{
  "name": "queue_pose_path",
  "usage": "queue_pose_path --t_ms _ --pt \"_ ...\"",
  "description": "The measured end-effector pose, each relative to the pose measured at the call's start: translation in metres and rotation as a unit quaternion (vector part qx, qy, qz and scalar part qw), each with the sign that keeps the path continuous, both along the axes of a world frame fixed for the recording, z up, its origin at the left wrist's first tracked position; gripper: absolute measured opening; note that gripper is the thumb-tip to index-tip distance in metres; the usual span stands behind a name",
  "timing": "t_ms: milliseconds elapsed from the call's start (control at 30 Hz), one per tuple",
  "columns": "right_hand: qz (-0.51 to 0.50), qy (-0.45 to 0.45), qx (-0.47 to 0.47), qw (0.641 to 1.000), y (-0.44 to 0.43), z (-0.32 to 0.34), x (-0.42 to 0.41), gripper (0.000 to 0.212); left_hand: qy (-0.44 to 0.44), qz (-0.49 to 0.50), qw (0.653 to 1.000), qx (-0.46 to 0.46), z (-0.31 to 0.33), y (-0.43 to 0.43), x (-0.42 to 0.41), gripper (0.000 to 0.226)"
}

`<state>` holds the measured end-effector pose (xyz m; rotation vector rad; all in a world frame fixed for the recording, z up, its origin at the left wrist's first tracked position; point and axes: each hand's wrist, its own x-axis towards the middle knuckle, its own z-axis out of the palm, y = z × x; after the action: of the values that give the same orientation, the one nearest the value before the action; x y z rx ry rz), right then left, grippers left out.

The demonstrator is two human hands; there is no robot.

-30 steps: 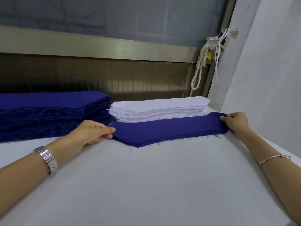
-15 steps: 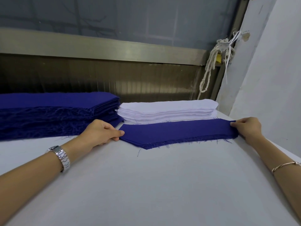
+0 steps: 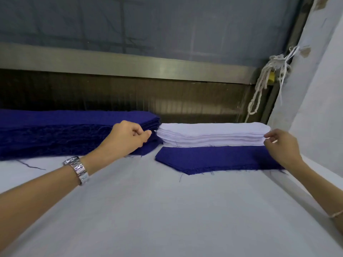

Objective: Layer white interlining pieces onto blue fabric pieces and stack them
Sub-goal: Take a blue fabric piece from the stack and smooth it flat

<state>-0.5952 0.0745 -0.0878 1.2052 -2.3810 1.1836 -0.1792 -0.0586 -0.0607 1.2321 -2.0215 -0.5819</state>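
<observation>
The white interlining stack (image 3: pixel 213 134) lies at the far side of the bench (image 3: pixel 167 210), right of centre. It is a neat pile of long, thin sheets with rounded ends, the layers showing as fine lines along its near edge. Just in front of it and touching its near edge lies the blue fabric piece (image 3: pixel 213 160), a long flat strip in deep blue. Its left end is cut to a slanted point and its near edge is frayed, with loose threads. To the left, a much taller blue fabric pile (image 3: pixel 55 130) runs off the frame, its side a tangle of frayed threads.

The left hand (image 3: pixel 128 138) rests over the right end of the blue pile, fingers curled and thumb tip pointing at the left end of the white stack. I cannot tell whether it holds anything. The right hand (image 3: pixel 280 145) is at the right end of the white stack, its thumb and forefinger pinching the edge of the upper sheets. A metal watch (image 3: pixel 78 169) is on the left wrist and a thin bracelet (image 3: pixel 336 213) on the right.

The bench is covered in pale grey-white cloth, with a loose dark thread at the left. Behind it run a dark ribbed panel and a metal rail (image 3: pixel 130 62), with a blue-grey sheet above. A knotted white rope (image 3: pixel 263 86) hangs in the far right corner beside a white wall (image 3: pixel 319 89).
</observation>
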Motion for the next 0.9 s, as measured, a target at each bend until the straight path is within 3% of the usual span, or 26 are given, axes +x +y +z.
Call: queue_pose_path --t_ms 200,367,600,900 --pt "0.141 0.032 0.019 0.989 -0.043 0.008 0.083 0.007 0.044 0.056 0.983 -0.168 0.025 -0.008 0.055 0.014" --pt "0.231 0.026 0.010 0.972 -0.085 0.021 0.152 0.009 -0.026 0.128 0.958 -0.254 0.027 -0.037 0.108 0.016" --pt "0.277 0.031 0.009 0.960 -0.136 0.044 0.225 0.014 -0.173 0.199 0.927 -0.267 0.035 -0.065 0.179 0.021" --pt "0.276 0.023 0.110 0.954 -0.181 0.059 0.259 0.027 -0.223 0.169 0.946 -0.162 0.046 -0.081 0.211 0.025"
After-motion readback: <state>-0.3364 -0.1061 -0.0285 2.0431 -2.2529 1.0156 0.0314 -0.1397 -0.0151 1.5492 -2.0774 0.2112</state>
